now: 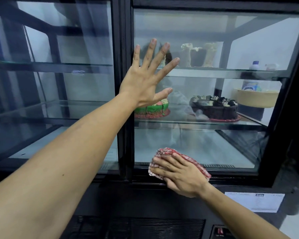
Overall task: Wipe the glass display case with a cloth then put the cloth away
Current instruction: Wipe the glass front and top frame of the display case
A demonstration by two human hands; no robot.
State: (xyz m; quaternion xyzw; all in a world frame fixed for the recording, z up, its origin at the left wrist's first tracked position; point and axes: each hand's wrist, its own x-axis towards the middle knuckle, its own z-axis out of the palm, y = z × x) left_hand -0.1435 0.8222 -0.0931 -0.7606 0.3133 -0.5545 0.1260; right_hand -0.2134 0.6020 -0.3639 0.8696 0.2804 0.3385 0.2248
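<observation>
The case (219, 94) fills the view, its right glass door framed in black, with a thick black post (123, 83) dividing it from the left door (59, 83). The cloth (178, 163), red and white, sits at the bottom edge of the right pane, low and toward its left corner, overlapping the black lower rail (231, 177). Above it the pane is free up to the left hand; to its right the glass runs unobstructed to the far frame.

Behind the glass, a middle shelf (197, 122) carries a green cake (154, 107) and a chocolate cake (216, 107), well apart. The upper shelf holds what looks like a dark cake with pale icing (197, 54), though reflections blur it. A tan bowl (255, 99) and a bottle (253, 66) show at the right, whether inside or beyond the case is unclear. Below the doors is a black base with a white label (254, 201) and a vent grille (145, 226).

The left hand (145, 78) is spread wide, fingers straight, palm against the upper left of the right pane, arm extended. The right hand (178, 176) lies flat on the cloth with fingers fairly straight, pressing it to the glass, wrist coming up from the lower right.
</observation>
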